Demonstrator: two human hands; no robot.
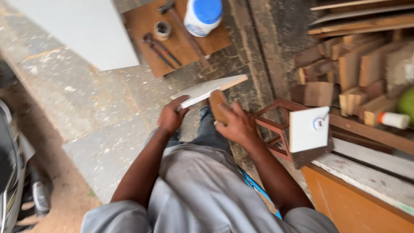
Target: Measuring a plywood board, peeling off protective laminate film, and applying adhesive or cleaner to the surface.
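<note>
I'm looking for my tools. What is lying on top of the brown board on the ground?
On the brown board lie a hammer, pliers, a tape roll and a white tub with a blue lid. What is under the tub is hidden.

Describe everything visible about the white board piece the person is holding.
The white board piece is a flat, narrow panel with a pale face and a raw, light wood edge at its far end. It tilts upward to the right, above the floor. The left hand grips its near end; the right hand presses a brown wooden block beneath it.
</note>
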